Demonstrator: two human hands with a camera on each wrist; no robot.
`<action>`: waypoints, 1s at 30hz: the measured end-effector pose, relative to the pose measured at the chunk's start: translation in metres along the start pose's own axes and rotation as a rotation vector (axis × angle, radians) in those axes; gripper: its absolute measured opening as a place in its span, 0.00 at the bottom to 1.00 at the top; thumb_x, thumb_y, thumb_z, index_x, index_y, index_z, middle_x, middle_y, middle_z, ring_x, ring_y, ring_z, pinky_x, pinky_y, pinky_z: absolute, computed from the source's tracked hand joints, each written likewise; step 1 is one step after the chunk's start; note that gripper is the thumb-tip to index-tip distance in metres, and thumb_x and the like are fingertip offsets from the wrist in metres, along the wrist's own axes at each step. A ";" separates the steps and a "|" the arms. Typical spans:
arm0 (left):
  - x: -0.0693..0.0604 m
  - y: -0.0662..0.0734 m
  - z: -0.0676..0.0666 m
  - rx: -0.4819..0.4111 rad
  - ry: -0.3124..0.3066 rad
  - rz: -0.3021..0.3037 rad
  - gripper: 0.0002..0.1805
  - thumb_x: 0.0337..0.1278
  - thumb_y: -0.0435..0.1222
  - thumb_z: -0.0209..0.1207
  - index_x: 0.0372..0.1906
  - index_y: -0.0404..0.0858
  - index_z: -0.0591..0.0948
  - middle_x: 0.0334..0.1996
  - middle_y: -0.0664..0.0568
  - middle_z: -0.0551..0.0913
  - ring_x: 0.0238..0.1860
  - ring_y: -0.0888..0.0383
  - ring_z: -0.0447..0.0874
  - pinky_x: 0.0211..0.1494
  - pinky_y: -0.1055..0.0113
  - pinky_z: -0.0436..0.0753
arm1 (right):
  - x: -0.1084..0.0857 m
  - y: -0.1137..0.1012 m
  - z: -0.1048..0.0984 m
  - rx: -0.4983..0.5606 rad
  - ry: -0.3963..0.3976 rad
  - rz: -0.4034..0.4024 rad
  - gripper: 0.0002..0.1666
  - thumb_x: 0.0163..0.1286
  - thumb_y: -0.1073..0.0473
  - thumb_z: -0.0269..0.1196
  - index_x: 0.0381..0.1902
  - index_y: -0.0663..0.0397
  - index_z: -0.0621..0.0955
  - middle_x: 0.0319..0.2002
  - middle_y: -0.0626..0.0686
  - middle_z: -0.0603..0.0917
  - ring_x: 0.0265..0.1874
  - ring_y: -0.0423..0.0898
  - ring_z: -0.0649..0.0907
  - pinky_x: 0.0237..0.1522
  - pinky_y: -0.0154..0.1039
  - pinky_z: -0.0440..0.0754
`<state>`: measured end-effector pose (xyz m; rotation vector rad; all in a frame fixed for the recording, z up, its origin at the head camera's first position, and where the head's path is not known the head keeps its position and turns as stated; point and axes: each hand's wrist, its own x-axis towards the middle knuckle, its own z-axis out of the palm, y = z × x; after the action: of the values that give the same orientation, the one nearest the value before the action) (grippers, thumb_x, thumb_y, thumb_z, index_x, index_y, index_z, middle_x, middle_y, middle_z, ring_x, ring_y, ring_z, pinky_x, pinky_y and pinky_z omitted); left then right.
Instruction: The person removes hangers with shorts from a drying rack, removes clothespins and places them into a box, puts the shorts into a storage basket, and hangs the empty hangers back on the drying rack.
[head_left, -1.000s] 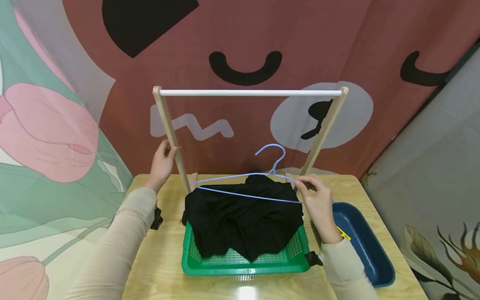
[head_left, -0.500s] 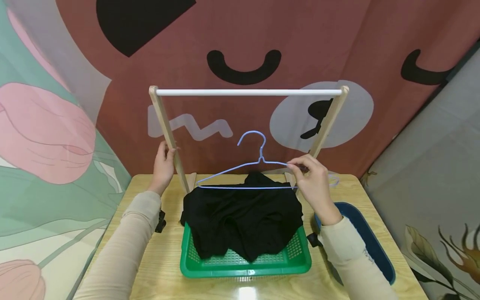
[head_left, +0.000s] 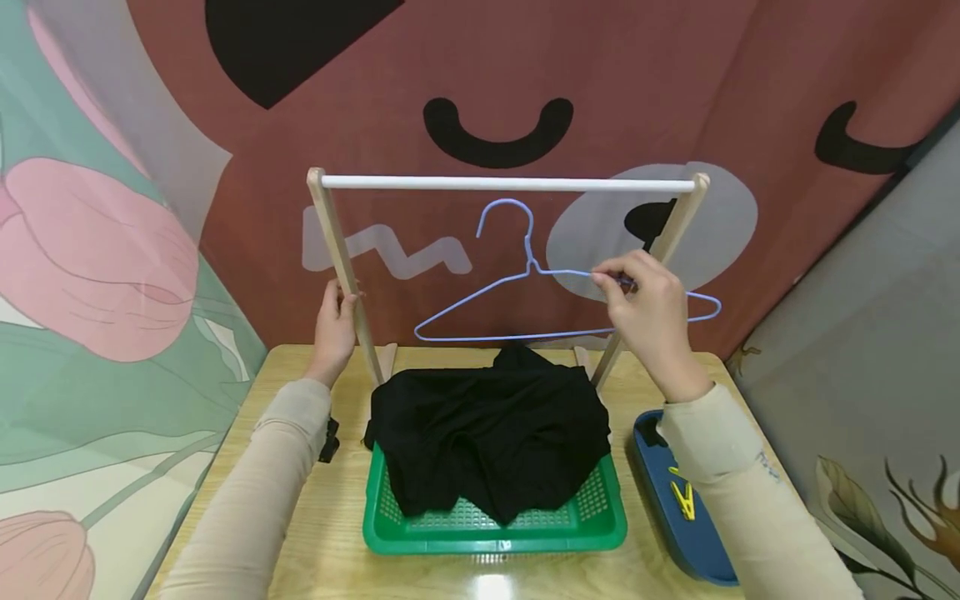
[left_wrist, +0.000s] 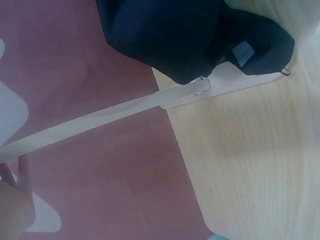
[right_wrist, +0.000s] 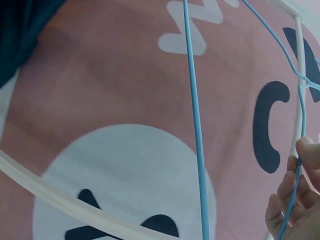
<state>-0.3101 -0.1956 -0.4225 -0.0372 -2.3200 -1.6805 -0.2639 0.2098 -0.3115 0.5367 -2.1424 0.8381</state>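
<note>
My right hand point(head_left: 648, 312) pinches a blue wire hanger point(head_left: 480, 292) along its right shoulder, holding it upright with the hook just below the white rail point(head_left: 510, 183). Thumb and fingertips on that wire show in the right wrist view. At the left, my other hand point(head_left: 333, 329) grips the rack's left wooden post point(head_left: 337, 237) about halfway up. The left wrist view shows only part of that hand point(left_wrist: 17, 205), at its left edge. Below the hanger, a black cloth garment point(head_left: 487, 442) lies draped over a green basket point(head_left: 495, 542); its folds hide its kind.
A blue tray point(head_left: 701, 542) with yellow clothespins point(head_left: 683, 500) stands to the right of the basket, partly behind my right sleeve. The rack's right post point(head_left: 678, 221) rises beside my right hand. Printed cloth point(head_left: 480, 75) hangs behind the wooden table point(head_left: 337, 500).
My right hand has lifted the hanger from just above the garment to under the rail, and slightly rightward. The left hand keeps its grip on the post. The clothespins have come into view.
</note>
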 end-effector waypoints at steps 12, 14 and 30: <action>0.000 0.004 0.011 -0.021 0.103 -0.014 0.22 0.79 0.44 0.40 0.67 0.37 0.65 0.59 0.38 0.73 0.62 0.44 0.70 0.63 0.44 0.69 | 0.037 -0.005 0.004 -0.041 0.040 0.098 0.07 0.67 0.61 0.68 0.35 0.61 0.88 0.30 0.55 0.82 0.27 0.47 0.77 0.32 0.35 0.67; 0.000 0.003 0.011 -0.022 0.109 -0.016 0.21 0.79 0.43 0.40 0.67 0.37 0.65 0.59 0.38 0.72 0.62 0.44 0.70 0.63 0.44 0.69 | 0.042 -0.006 0.005 -0.056 0.026 0.125 0.08 0.68 0.60 0.67 0.36 0.60 0.88 0.31 0.55 0.83 0.29 0.48 0.78 0.33 0.37 0.68; 0.005 0.001 0.015 -0.028 0.117 -0.005 0.21 0.79 0.43 0.40 0.67 0.37 0.66 0.60 0.37 0.72 0.64 0.44 0.69 0.64 0.43 0.68 | 0.055 0.002 0.007 -0.125 -0.060 0.204 0.09 0.70 0.59 0.66 0.39 0.61 0.87 0.35 0.56 0.84 0.30 0.51 0.79 0.32 0.43 0.70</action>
<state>-0.3177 -0.1819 -0.4247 0.0598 -2.2134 -1.6714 -0.3032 0.2006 -0.2727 0.2856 -2.3150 0.7996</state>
